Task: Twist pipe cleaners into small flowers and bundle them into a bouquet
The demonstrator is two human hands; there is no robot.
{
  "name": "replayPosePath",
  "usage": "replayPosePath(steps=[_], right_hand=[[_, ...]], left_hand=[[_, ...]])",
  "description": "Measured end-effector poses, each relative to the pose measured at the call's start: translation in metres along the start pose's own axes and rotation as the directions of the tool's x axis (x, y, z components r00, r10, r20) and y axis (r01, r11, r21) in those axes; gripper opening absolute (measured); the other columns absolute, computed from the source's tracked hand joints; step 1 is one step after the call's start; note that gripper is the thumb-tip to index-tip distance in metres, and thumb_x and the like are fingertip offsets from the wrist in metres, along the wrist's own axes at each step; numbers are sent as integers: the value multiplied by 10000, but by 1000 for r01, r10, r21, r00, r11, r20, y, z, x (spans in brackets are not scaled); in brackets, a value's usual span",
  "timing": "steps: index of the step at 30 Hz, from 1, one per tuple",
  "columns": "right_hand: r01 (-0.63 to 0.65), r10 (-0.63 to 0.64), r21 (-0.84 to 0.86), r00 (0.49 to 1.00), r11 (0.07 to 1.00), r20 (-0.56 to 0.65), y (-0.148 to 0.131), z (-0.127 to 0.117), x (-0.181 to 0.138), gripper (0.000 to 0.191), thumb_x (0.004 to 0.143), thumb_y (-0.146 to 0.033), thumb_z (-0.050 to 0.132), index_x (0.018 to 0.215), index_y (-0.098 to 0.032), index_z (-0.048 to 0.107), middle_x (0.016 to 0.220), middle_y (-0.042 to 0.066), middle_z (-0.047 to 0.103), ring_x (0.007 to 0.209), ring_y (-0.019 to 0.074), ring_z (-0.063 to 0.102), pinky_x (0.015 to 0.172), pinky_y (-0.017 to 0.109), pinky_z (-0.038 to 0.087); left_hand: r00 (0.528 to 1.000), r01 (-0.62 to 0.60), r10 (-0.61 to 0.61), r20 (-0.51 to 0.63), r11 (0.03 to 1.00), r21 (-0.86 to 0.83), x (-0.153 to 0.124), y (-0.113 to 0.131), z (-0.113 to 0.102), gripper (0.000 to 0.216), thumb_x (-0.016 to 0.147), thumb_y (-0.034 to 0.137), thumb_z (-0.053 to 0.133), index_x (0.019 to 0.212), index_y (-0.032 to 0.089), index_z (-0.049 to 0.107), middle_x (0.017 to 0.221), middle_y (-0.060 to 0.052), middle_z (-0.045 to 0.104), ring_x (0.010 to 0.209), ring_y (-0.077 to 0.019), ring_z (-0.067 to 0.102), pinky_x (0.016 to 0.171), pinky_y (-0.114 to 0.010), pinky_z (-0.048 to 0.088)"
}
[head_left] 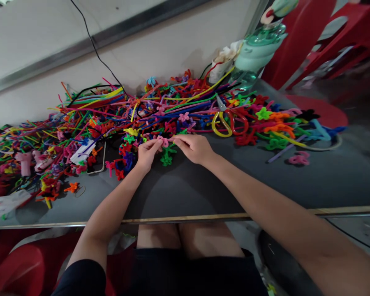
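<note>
Between my two hands is a pink pipe cleaner (165,142), its left part bent into small loops. My left hand (148,154) pinches the looped part with thumb and forefinger. The straight end runs to the right, where my right hand (195,148) has its fingers closed on it. A green pipe-cleaner flower (167,157) lies on the table just below and between the hands. Left of my left hand are blue and red twisted pieces (128,162). Scissors (226,121) with one yellow and one red handle lie on the pile, up and right of my right hand.
A heap of coloured pipe cleaners (107,111) spans the dark table (185,193) along the wall. At the back right stand a green bottle (253,53) and a paper-filled cup (218,70). A pink flower (299,158) lies right, a plastic bag (6,204) left. Red chairs (302,41) stand behind.
</note>
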State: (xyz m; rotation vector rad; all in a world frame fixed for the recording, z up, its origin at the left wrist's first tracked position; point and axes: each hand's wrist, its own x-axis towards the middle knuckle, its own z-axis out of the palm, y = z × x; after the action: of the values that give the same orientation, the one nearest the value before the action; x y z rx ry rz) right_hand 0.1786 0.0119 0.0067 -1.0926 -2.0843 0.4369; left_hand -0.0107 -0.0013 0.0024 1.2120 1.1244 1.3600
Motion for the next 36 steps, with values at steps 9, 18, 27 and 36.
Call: replayPosePath(steps=[9, 18, 27, 36], right_hand=[[78, -83, 145, 996, 986, 29, 9, 7, 4, 284, 953, -317, 445, 1014, -178, 685, 796, 44, 727, 646, 150, 653, 621, 265, 470], [86, -86, 2, 990, 996, -114, 9, 8, 4, 244, 930, -241, 473, 979, -187, 706, 957, 80, 745, 860, 207, 693, 736, 321, 508], [37, -31, 93, 998, 995, -57, 12, 10, 7, 252, 931, -240, 438, 988, -185, 677, 955, 91, 728, 838, 207, 665, 751, 334, 491], [52, -51, 142, 999, 988, -14, 14, 12, 8, 255, 926, -244, 439, 982, -180, 680, 946, 90, 727, 804, 197, 661, 707, 305, 472]], left_hand=[[997, -49, 42, 62, 991, 121, -1, -4, 1, 431, 730, 596, 675, 706, 166, 699, 534, 15, 558, 508, -74, 443, 498, -218, 326], [999, -27, 22, 45, 993, 114, 2, -8, 1, 378, 723, 517, 716, 684, 149, 641, 564, 31, 513, 504, -50, 390, 491, -207, 309], [977, -212, 214, 1, 968, 134, 2, -10, -1, 338, 813, 386, 671, 1116, 237, 669, 854, -19, 697, 605, -82, 566, 599, -228, 487], [920, -386, 371, 127, 802, 455, -3, -4, -6, 219, 830, 276, 661, 1033, 264, 742, 965, -32, 756, 870, -175, 702, 858, -335, 551]])
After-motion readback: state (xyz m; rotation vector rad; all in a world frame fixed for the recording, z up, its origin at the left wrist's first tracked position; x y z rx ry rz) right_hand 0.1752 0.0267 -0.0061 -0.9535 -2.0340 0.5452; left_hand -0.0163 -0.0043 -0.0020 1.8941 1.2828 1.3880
